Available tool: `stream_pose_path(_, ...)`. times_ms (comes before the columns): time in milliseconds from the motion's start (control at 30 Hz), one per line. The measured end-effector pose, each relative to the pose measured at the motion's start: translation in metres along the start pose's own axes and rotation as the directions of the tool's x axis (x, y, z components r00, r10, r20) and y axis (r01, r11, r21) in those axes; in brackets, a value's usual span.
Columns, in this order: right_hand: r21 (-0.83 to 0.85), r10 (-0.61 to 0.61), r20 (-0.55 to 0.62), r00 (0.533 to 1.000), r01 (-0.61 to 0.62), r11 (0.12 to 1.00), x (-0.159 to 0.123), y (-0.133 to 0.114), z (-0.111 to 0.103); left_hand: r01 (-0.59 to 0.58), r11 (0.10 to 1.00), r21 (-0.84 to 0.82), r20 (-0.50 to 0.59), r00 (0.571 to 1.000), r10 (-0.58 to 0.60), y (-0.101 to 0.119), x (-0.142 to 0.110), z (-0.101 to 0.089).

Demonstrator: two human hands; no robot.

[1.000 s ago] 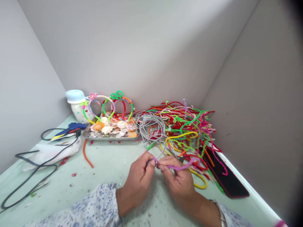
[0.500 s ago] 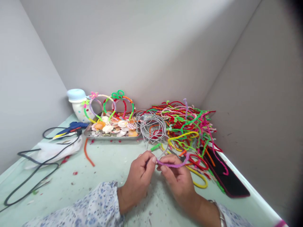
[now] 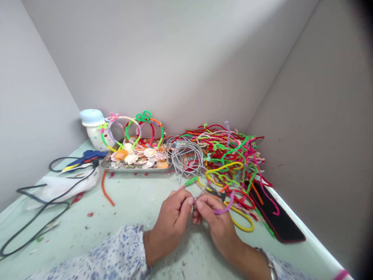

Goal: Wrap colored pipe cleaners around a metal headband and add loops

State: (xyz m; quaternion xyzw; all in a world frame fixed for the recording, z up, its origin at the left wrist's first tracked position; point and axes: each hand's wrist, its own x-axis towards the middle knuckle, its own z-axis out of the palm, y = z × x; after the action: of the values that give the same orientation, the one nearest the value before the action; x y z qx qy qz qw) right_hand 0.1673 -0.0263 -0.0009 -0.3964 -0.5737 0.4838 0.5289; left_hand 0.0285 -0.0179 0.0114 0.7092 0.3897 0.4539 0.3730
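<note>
My left hand (image 3: 171, 217) is closed, with thumb and forefinger pinched together. A grey wire hoop (image 3: 205, 186), partly wrapped in green pipe cleaner (image 3: 191, 181), arcs up from behind its fingers. My right hand (image 3: 217, 219) pinches a purple pipe cleaner (image 3: 225, 209), whose loose end curls up past the knuckles. Both sets of fingertips nearly meet at the wire, and the exact contact there is hidden. Behind the hands lies a coil of grey wire (image 3: 188, 157). Pliers with dark jaws (image 3: 219, 193) are partly covered near my right hand.
A metal tray (image 3: 136, 170) of shells has decorated hoops (image 3: 125, 118) standing in it. Colourful pipe cleaners (image 3: 224, 144) are heaped at the back right, beside a black phone-like slab (image 3: 284, 221). At left are a white jar (image 3: 96, 134), a black cable (image 3: 37, 206) and an orange pipe cleaner (image 3: 106, 190).
My right hand has turned and closed in against my left fingertips. Less of the purple pipe cleaner shows between the hands, and its free end now stands up more. The view has shifted slightly.
</note>
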Motion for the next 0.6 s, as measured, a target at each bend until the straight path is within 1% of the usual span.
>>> stream_pose_path(100,-0.050,0.005,-0.011,1.000,-0.005,0.999,0.0001,-0.0010,-0.0002,0.007,1.000,-0.025,0.001,1.000,-0.007,0.0001,-0.0006,-0.0005)
stream_pose_path(333,-0.104,0.021,-0.013,1.000,-0.022,0.994,0.0023,0.0017,-0.0027,0.020,1.000,-0.013,0.012,1.000,-0.020,-0.0015,-0.0022,-0.0005)
stream_pose_path(600,-0.102,0.037,0.017,0.999,-0.035,0.994,0.0044,-0.0005,-0.0030,0.018,0.999,-0.049,0.031,0.999,-0.017,-0.0009,-0.0034,-0.0004)
